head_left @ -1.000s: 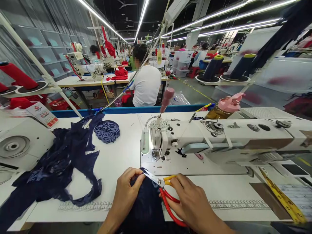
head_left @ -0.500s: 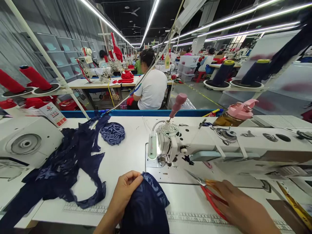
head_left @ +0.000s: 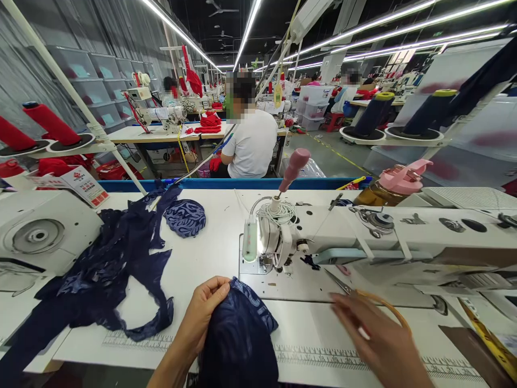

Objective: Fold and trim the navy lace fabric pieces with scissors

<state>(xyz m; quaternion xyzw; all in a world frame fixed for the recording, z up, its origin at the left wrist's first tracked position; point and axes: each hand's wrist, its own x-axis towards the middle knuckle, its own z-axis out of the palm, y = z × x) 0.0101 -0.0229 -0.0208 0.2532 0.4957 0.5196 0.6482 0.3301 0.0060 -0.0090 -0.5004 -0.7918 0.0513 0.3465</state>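
My left hand (head_left: 202,312) pinches the top edge of a navy fabric piece (head_left: 240,339) with a patterned lace border, between thumb and forefinger. The fabric hangs over the table's front edge. My right hand (head_left: 382,334), smeared by motion, has its fingers stretched out to the left and apart. Just behind it, scissors (head_left: 352,291) lie on the sewing machine bed, blades pointing toward the needle area; the hand hides part of their handles. The sewing machine (head_left: 283,237) stands beyond both hands, its lamp lit.
Tangled navy fabric pieces (head_left: 121,269) and a round patterned piece (head_left: 184,218) lie on the left. A pink screwdriver (head_left: 297,167) stands upright on the machine. Behind are a pink-lidded bottle (head_left: 398,180) and navy thread cones (head_left: 375,116). A person (head_left: 254,143) sits ahead, facing away.
My right hand has let go of the scissors, which now lie farther right on the machine bed, and has shifted left past their handles. My left hand still pinches the fabric.
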